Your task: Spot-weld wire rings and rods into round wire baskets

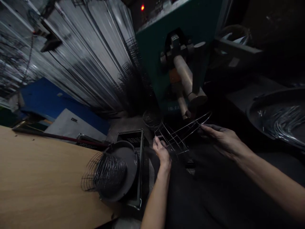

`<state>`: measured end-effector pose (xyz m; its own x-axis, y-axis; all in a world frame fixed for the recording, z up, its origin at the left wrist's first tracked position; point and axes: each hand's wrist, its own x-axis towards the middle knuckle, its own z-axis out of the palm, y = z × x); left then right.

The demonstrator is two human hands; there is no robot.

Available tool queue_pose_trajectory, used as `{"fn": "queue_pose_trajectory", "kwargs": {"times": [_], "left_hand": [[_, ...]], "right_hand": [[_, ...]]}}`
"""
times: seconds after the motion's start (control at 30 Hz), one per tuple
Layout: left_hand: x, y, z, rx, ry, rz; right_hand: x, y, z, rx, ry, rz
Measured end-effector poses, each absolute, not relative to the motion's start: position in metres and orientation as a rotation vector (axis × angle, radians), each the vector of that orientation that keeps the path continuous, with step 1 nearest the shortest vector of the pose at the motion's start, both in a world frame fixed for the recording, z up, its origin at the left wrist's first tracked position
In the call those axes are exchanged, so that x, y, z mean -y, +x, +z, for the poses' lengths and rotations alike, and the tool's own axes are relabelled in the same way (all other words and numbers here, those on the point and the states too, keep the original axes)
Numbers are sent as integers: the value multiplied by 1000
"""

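Between my two hands is a wire rack (175, 137) made of thin crossed metal rods with a curved end on the right. My left hand (162, 150) pinches its left edge between thumb and fingers. At the rack's right end, my right hand (222, 138) is closed on the curved wire. Just above the rack stick out the thick metal cylinders (187, 76) of a green machine (152, 57). The rack's curved end lies close below the lower cylinder (183, 106); whether they touch I cannot tell.
To the left, a round dark tray (131, 165) holds a stack of bent wire pieces (111, 168) above a dark crate (139, 198). A wooden board (47, 178) fills the lower left. At the right, a large basin (252, 108) contains loose wires (286, 122). A red light (142, 7) glows on the machine.
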<state>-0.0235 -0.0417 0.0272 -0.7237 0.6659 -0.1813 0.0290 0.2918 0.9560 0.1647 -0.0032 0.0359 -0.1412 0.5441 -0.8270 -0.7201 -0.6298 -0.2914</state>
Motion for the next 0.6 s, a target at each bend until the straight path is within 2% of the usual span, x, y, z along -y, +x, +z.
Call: {"fn": "queue_pose_trajectory", "kwargs": {"times": [0.6], "left_hand": [[33,-24,28,-1951,504,1402]], "right_hand": [[-10,157,42,-327,-1271,1851]]}}
